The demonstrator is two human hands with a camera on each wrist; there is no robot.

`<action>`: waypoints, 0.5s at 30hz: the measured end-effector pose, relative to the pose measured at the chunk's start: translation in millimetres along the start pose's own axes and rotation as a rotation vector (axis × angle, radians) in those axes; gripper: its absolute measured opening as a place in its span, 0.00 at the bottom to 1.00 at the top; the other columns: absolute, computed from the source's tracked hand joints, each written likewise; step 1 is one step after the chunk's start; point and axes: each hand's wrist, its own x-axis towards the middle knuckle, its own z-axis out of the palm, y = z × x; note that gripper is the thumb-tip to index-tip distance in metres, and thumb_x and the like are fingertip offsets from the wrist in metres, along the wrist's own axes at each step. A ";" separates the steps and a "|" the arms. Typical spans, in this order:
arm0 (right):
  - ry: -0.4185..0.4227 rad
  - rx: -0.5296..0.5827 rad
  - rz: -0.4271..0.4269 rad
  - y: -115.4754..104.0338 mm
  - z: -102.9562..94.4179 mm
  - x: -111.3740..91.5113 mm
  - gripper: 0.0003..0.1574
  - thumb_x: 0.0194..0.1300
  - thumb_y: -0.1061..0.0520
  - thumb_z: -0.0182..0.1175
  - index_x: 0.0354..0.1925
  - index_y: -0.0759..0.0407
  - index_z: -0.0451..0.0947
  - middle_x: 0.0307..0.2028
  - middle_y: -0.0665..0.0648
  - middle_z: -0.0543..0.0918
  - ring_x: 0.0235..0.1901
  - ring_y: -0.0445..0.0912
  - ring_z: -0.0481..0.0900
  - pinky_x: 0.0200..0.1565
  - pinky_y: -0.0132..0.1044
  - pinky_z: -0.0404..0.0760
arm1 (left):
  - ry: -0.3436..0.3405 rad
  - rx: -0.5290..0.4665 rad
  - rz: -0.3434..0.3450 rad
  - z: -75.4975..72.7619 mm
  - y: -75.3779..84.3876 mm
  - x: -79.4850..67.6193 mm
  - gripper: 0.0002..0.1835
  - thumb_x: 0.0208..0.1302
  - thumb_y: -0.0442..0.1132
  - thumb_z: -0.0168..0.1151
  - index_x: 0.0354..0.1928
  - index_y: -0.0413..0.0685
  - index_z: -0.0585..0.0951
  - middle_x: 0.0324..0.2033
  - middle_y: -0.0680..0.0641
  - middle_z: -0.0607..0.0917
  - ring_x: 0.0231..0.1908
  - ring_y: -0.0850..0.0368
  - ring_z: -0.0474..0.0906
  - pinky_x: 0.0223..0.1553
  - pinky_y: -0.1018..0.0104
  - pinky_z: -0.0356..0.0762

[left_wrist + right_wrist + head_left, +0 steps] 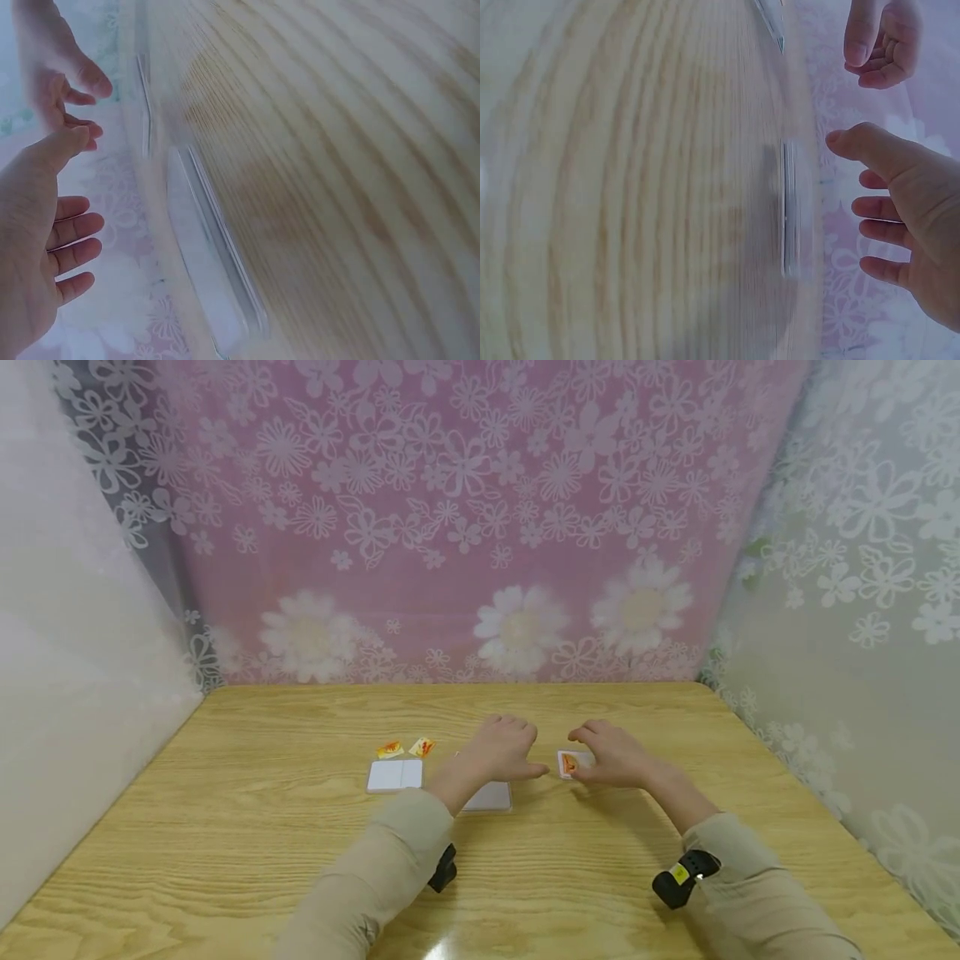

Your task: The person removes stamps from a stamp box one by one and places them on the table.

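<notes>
L hand (497,752) held palm-down above mid case (489,797); nothing gripped, fingers loose & slightly spread in L wrist view, thumb stretched twd R side. R hand (618,758) held over pic case (566,764); nothing pinched, fingers likewise loose & apart, clear of case in R wrist view. Orange print shown at L end of pic case, remainder covered by R thumb & fingers in head view. Hands separated by a small gap there. Mid case laid flat on table (315,843), partly hidden by L hand & forearm. White case (395,775) set to its L, also flat, divided by a line into 2 panels. Slips (422,747), 2, small, orange/yellow, placed just beyond white case, side by side, not touching. Black devices (678,883) strapped at both wrists, R one w/ yellow label. Sleeves (757,881) beige, both arms. Table backed by pink curtain (480,527), white flowers printed throughout.
</notes>
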 end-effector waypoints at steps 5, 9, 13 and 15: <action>-0.036 -0.005 0.029 8.5 -2.6 -3.2 0.35 0.53 0.49 0.67 0.54 0.67 0.72 0.47 0.63 0.75 0.46 0.57 0.74 0.46 0.52 0.74 | -0.044 0.004 -0.044 2.7 10.7 11.6 0.37 0.57 0.70 0.52 0.58 0.50 0.71 0.56 0.51 0.76 0.58 0.53 0.68 0.60 0.56 0.62; -0.053 -0.013 0.028 14.3 -4.2 -4.4 0.36 0.52 0.48 0.68 0.53 0.67 0.72 0.46 0.62 0.75 0.46 0.57 0.74 0.45 0.52 0.74 | -0.078 0.007 -0.076 8.5 18.8 20.5 0.41 0.55 0.72 0.50 0.60 0.50 0.69 0.58 0.50 0.74 0.59 0.53 0.67 0.60 0.57 0.62; -0.077 -0.019 0.030 19.2 -4.7 -4.7 0.39 0.49 0.47 0.70 0.53 0.67 0.72 0.46 0.63 0.75 0.46 0.58 0.73 0.45 0.53 0.73 | -0.099 -0.005 -0.096 12.4 26.0 26.1 0.42 0.53 0.73 0.51 0.61 0.51 0.69 0.58 0.51 0.72 0.59 0.54 0.65 0.60 0.59 0.61; -0.087 -0.027 0.029 20.9 -4.7 -4.5 0.40 0.48 0.46 0.70 0.53 0.67 0.72 0.46 0.63 0.75 0.46 0.58 0.73 0.45 0.53 0.73 | -0.100 -0.013 -0.102 13.5 29.1 28.1 0.42 0.53 0.73 0.52 0.60 0.51 0.69 0.57 0.52 0.73 0.59 0.55 0.65 0.60 0.60 0.61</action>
